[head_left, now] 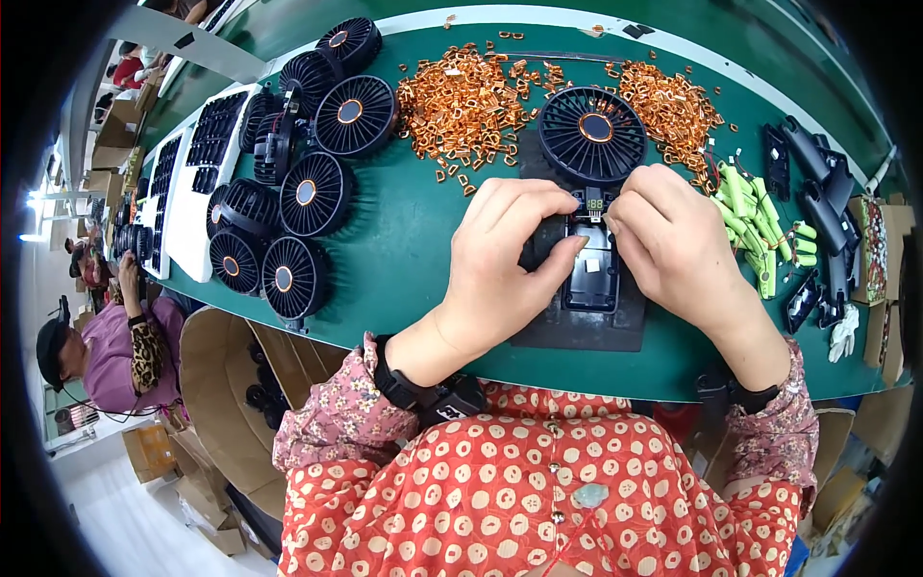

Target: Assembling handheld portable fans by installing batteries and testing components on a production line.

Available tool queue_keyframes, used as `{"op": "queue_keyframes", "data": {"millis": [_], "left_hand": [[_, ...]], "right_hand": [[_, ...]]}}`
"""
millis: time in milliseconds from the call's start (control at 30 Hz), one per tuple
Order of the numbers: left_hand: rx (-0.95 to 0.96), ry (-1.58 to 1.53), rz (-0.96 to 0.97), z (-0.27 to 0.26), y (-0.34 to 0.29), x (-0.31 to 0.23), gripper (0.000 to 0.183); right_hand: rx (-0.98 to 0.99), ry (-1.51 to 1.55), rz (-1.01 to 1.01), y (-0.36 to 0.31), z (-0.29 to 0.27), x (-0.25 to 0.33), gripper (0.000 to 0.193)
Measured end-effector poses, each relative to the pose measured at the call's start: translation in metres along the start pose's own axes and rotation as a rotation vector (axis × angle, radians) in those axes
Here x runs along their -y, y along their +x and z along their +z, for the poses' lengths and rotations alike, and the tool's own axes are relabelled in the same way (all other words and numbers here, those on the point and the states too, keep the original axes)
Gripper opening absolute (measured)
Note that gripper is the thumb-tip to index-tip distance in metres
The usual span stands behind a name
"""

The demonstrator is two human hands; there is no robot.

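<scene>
A black handheld fan lies on a dark mat [615,332] in front of me, its round ribbed head [565,139] pointing away and its handle shell [591,288] uncovered. At the neck sits a small circuit board with a lit digit display [594,205]. My left hand [500,255] curls against the fan's left side, index fingertip by the board and thumb over the shell. From the right, my right hand [673,245] has its fingers pinched together at the board's right edge. Exactly what lies between those fingertips is hidden.
Several finished-looking fan heads [312,192] stand at left beside white trays [202,212]. Two heaps of small orange rings [466,101] lie behind. Green battery cells [755,221] and black handle shells [817,188] crowd the right, near a white glove [843,332]. A co-worker [125,351] sits far left.
</scene>
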State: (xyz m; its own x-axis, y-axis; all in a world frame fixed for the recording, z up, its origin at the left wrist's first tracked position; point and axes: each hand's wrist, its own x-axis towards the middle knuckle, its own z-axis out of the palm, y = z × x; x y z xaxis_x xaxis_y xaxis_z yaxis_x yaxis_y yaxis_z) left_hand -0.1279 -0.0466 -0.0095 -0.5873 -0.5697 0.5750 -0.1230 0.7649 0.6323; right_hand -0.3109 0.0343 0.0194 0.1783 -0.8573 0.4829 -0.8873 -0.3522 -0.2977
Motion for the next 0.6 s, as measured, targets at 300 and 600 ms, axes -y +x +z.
{"op": "queue_keyframes", "data": {"millis": [300,600], "left_hand": [[0.018,0.228,0.267,0.003,0.0,-0.002,0.031],[0.083,0.384,0.253,0.003,0.007,-0.014,0.037]], "right_hand": [[0.197,0.106,0.099,0.008,-0.009,-0.005,0.009],[-0.029,0.174,0.185,-0.025,-0.009,-0.007,0.03]]}}
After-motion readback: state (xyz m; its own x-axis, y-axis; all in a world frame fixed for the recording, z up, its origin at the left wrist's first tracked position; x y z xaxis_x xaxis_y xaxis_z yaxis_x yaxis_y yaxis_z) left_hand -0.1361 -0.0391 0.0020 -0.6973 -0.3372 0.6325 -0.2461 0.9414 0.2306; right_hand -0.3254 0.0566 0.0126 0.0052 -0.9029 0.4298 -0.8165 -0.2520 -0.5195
